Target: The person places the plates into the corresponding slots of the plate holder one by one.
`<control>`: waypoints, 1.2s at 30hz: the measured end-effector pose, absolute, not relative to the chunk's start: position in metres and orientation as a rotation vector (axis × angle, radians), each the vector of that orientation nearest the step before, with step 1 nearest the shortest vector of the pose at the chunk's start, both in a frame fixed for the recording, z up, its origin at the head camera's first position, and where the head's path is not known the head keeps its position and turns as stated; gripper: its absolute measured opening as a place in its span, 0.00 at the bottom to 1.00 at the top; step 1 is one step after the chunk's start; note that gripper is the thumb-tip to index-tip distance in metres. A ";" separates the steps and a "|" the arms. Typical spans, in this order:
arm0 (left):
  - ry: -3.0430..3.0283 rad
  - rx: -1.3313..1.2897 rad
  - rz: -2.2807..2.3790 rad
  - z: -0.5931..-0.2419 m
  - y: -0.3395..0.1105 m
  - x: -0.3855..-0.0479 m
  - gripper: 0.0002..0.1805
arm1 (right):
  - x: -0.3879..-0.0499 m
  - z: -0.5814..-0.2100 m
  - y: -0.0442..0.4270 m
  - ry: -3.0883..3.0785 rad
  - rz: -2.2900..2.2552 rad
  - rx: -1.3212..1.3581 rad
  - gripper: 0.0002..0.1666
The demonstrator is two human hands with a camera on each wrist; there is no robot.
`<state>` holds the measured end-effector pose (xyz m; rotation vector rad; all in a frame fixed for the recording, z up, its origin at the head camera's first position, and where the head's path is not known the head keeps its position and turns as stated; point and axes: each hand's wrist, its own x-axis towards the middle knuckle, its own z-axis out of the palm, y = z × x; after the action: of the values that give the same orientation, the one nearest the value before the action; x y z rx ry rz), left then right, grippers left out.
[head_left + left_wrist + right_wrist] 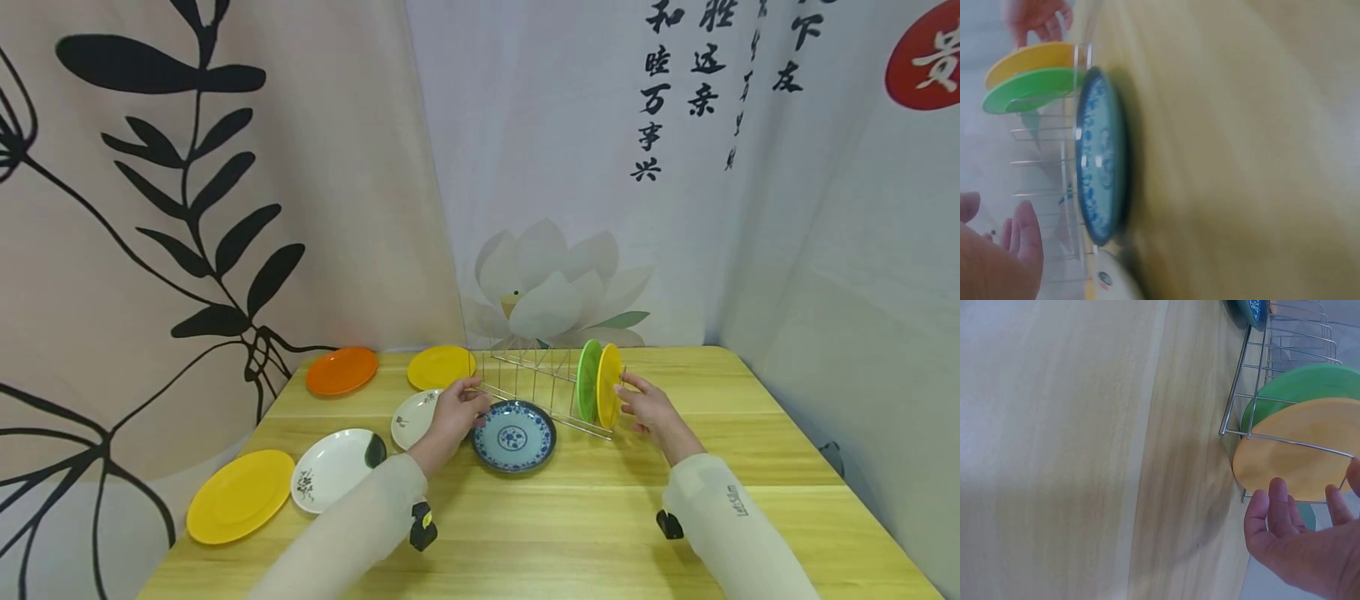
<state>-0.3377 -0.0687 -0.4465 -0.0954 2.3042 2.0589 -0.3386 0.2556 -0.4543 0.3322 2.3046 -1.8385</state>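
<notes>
A metal wire dish rack [581, 425] stands on the table, with a green plate [588, 380] and a yellow plate [608, 386] upright in its right end. My right hand [651, 410] is at that end, fingers loosely bent beside the yellow plate; in the right wrist view its thumb is by the end wire, contact unclear. Near the rack's left end is my left hand [456, 417], its fingers extended and nothing held between them. A blue patterned plate [513, 437] with a dark rim lies flat in front of the rack, just right of the left hand.
Left of the rack lie an orange plate [342, 371], a yellow plate [440, 367], a small white plate [412, 419] partly behind the left hand, a larger white plate [337, 468] and a big yellow plate [241, 497]. A printed curtain [360, 183] hangs behind the wooden table [585, 533].
</notes>
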 end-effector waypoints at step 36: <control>2.186 -0.252 2.074 -0.506 -0.086 -0.278 0.31 | -0.340 -0.457 0.257 2.323 -1.831 0.328 0.37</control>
<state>-0.2778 -0.0859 -0.5055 -0.2520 2.1864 2.0740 -0.3402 0.2568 -0.4575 0.3277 2.3229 -1.8312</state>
